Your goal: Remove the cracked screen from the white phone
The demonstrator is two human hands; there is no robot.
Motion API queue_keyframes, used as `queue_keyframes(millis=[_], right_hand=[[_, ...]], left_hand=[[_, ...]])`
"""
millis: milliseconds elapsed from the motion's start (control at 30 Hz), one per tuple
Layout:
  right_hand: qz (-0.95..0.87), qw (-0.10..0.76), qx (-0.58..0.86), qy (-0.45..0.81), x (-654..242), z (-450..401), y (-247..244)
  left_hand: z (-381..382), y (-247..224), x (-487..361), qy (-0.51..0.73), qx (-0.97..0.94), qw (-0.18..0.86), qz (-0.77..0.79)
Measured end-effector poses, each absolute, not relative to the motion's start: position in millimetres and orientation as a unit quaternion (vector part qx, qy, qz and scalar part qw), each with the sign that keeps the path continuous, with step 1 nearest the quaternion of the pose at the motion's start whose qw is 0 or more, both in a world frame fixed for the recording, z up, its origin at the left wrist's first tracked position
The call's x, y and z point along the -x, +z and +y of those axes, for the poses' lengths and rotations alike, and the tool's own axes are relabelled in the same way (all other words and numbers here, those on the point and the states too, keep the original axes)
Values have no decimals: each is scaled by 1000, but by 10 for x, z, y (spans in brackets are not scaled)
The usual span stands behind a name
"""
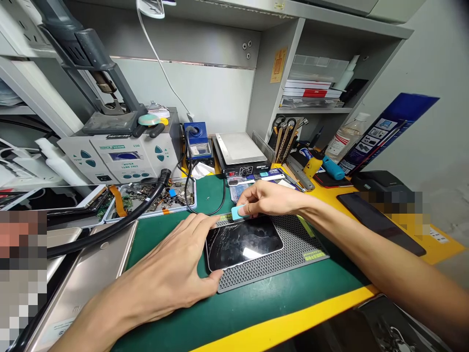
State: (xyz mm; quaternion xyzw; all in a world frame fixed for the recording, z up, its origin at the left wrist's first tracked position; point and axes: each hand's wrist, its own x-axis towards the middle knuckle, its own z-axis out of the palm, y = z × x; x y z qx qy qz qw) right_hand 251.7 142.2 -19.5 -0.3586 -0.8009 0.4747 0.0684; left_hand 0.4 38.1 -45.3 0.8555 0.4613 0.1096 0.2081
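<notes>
A smartphone (244, 242) with a cracked black screen lies face up on a grey honeycomb mat (293, 234). My left hand (176, 261) grips it by its left end, thumb at the near edge and fingers at the far edge. Between the thumb and fingers of my right hand (262, 198) is a light blue plastic pick (237, 213). Its lower edge is at the phone's far long edge; whether its tip sits inside the seam I cannot tell.
A hot-air station (120, 151) stands at the back left, its black hose (120, 234) crossing a tray of circuit boards (164, 195). A heating plate (240, 151) is behind my hands. Another dark phone (379, 222) lies right of my right forearm; large tablets (106, 249) lie left.
</notes>
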Motion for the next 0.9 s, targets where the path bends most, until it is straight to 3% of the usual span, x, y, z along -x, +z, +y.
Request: queue_keyframes(millis=[900], right_hand=[[-726, 70, 389, 563, -2465, 1499, -244]], left_hand=[[380, -448, -17, 148, -858, 207, 446]])
